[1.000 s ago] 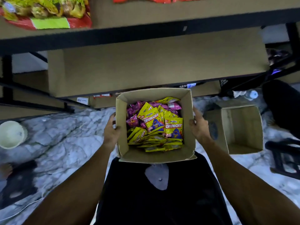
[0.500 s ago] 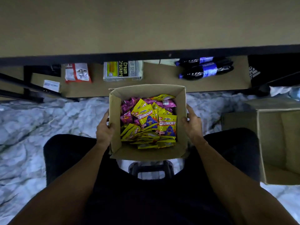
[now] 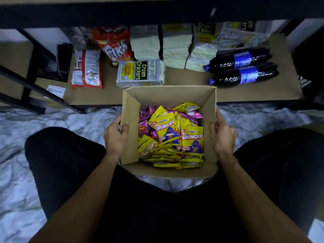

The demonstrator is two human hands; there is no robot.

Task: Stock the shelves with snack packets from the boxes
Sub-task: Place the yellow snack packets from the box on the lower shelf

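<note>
Box (image 3: 168, 97) of yellow, pink packets (image 3: 175, 135) gripped at side walls: left hand (image 3: 116, 137), right hand (image 3: 222, 137), fingers curled round edges. Shelf (image 3: 189, 79) just beyond.

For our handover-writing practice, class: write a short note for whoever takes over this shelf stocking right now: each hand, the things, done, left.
Hands: left hand grips the cardboard box by its left wall, thumb inside the rim; right hand grips the right wall.
Box is in front of the lower shelf, holding snack packets.
Done: none of these packets shows on the shelf.
Left: move the packets onto the shelf.
</note>
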